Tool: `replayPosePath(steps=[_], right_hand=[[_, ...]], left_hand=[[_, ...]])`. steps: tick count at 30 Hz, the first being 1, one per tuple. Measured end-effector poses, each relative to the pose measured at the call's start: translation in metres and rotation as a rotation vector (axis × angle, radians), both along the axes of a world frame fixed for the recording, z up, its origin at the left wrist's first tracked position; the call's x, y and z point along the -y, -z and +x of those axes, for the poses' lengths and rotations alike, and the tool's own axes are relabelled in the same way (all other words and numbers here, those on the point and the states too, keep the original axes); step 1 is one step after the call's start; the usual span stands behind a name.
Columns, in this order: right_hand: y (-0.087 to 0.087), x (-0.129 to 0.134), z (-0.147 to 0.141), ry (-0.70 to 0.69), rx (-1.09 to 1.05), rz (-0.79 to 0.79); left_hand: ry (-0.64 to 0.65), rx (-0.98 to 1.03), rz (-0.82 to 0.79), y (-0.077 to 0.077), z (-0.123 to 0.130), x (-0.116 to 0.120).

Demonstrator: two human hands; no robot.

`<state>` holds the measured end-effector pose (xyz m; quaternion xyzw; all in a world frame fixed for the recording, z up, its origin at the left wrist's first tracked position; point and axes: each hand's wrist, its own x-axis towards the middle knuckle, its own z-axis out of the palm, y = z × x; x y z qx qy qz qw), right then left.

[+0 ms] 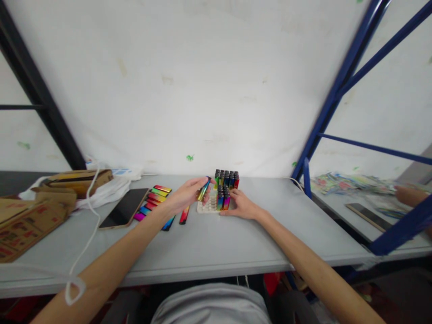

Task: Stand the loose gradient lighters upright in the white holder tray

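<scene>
My left hand (185, 195) pinches a shiny rainbow-coloured lighter (204, 190), held tilted above the left side of a white tray with round holes (204, 208). Black-topped lighters (227, 177) stand upright in rows at the tray's back, with more upright lighters (223, 200) at the front right. My right hand (243, 205) is curled around the tray's right side, its thumb by the front edge and its fingertips against the front lighters. Several loose lighters (155, 197) lie left of the tray, partly behind my left forearm. One red lighter (184, 215) lies nearer the tray.
A dark phone (125, 209) lies left of the loose lighters. Cardboard boxes (37, 220) and a white cable (91, 211) take up the far left. A blue metal frame (324, 112) stands at the right; beyond it another person's hand (410, 194) is over a neighbouring table.
</scene>
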<state>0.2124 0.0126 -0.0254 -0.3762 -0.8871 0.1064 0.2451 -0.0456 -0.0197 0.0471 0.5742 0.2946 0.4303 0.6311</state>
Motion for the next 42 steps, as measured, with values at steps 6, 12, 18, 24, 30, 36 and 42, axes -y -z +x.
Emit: replayPosePath(steps=[6,12,18,24,30,36,42], right_hand=[[-0.005,0.003,0.006,-0.05,-0.005,-0.03],[-0.003,0.003,0.007,-0.064,-0.003,-0.029],[-0.006,0.002,0.008,-0.084,0.003,-0.025],[-0.01,0.004,0.008,-0.083,0.012,-0.052],[-0.009,0.005,0.008,-0.063,0.019,-0.057],[-0.009,0.005,0.007,-0.069,0.012,-0.036],[-0.007,0.003,0.007,-0.078,0.019,-0.025]], left_hand=[[0.132,-0.008,-0.125,0.01,0.007,0.002],[-0.108,-0.302,-0.035,0.018,0.017,-0.002],[-0.392,-0.725,0.521,0.014,0.016,-0.001],[-0.406,-0.889,0.621,0.021,0.015,-0.001],[-0.422,-0.878,0.622,0.027,0.016,-0.002],[-0.355,-0.904,0.658,0.026,0.016,-0.001],[-0.357,-0.952,0.674,0.026,0.014,-0.002]])
